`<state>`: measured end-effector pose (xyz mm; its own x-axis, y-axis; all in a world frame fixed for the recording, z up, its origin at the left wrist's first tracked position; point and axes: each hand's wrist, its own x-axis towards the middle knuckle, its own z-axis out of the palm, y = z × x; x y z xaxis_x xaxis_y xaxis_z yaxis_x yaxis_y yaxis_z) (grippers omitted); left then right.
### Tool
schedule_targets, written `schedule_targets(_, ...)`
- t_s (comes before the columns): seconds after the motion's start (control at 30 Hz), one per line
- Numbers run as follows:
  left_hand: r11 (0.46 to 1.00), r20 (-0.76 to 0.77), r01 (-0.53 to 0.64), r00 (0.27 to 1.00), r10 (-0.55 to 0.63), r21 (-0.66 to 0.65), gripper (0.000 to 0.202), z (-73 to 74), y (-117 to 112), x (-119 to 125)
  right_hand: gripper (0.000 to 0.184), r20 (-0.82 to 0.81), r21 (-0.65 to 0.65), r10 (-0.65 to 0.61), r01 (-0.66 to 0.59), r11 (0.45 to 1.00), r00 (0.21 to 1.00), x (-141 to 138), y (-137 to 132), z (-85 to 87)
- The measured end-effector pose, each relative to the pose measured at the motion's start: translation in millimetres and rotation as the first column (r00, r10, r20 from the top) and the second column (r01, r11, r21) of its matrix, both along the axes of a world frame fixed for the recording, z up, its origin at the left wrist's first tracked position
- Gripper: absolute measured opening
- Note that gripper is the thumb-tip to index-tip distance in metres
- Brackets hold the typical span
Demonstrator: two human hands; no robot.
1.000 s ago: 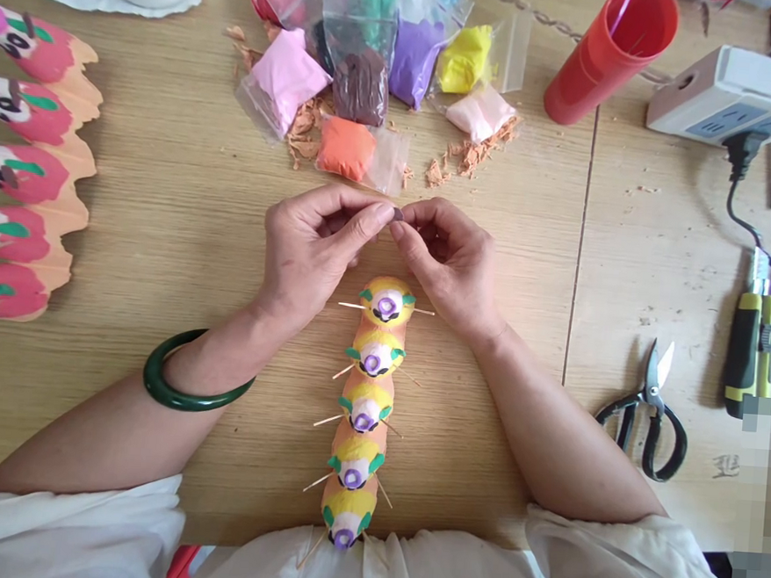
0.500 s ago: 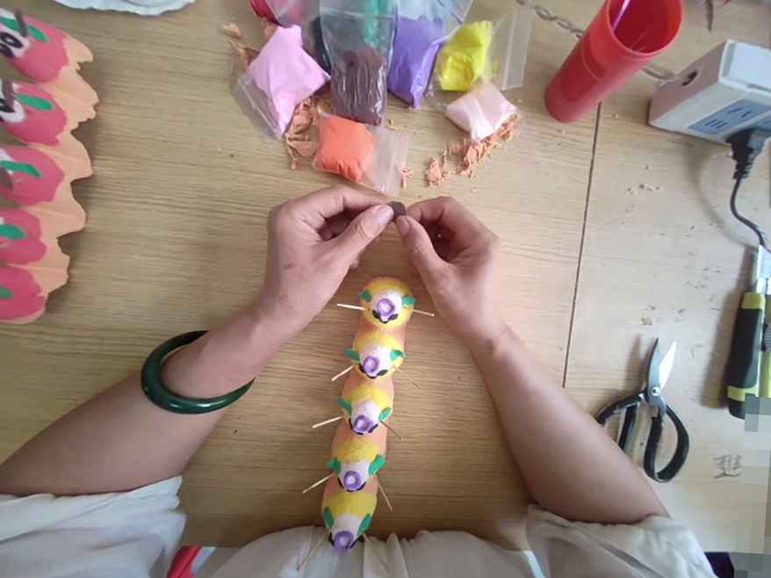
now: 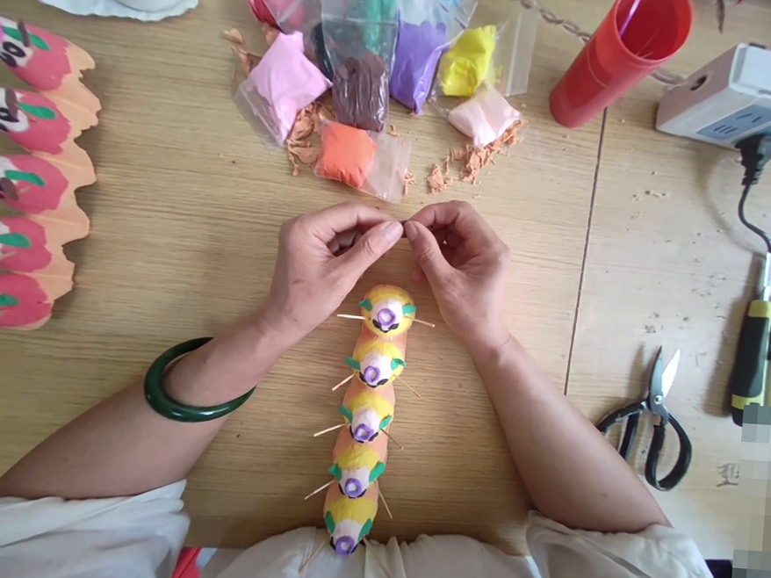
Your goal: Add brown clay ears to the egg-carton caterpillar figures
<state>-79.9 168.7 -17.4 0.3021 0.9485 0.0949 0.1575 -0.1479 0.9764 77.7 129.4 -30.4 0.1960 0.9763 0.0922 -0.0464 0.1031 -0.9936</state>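
Note:
Thumb and forefinger of my left hand [image 3: 324, 267] pinch a small piece of dark brown clay [image 3: 404, 227]. My right hand [image 3: 470, 282] grips the same piece from the other side, and the fingertips hide nearly all of it. Just below my hands, a row of several joined figures [image 3: 367, 420] runs down toward my body. These have yellow tops, white faces, purple rings, green side pieces and thin sticks poking out. Beyond my fingers lies a bag of brown clay [image 3: 360, 92] beside a bag of orange clay [image 3: 346, 153].
More clay bags, such as purple [image 3: 417, 62] and yellow [image 3: 467, 61], lie at the back among orange crumbs. Pink-red figures [image 3: 29, 180] line the left edge. On the right are a red cup [image 3: 588, 79], a power strip [image 3: 736, 89], scissors [image 3: 655, 413] and a utility knife [image 3: 760, 350].
The brown piece showed more plainly between my fingertips before; now only a sliver is visible. Both hands sit slightly lower and further right in view, and the whole scene has shifted a little.

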Motion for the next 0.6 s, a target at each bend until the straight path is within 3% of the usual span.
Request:
schedule_targets(0.2, 1.0, 0.082, 0.009, 0.997, -0.011, 0.024, 0.017, -3.6, 1.8, 1.1, 0.035, 0.037, -0.058, -0.014, 0.016, 0.998, 0.999, -0.2, -1.4, 1.8)
schedule_targets(0.43, 1.0, -0.048, 0.004, 0.999, -0.004, -0.008, 0.035, 4.4, -0.6, 0.6, 0.036, 0.06, -0.056, -0.01, 0.013, 0.998, 0.998, 1.2, -1.4, 0.6)
schedule_targets(0.6, 1.0, 0.019, -0.017, 1.0, 0.017, 0.013, 0.028, 0.0, -0.7, 0.5, 0.034, 0.035, -0.075, -0.009, 0.011, 0.997, 0.999, 0.3, -2.8, 2.8)
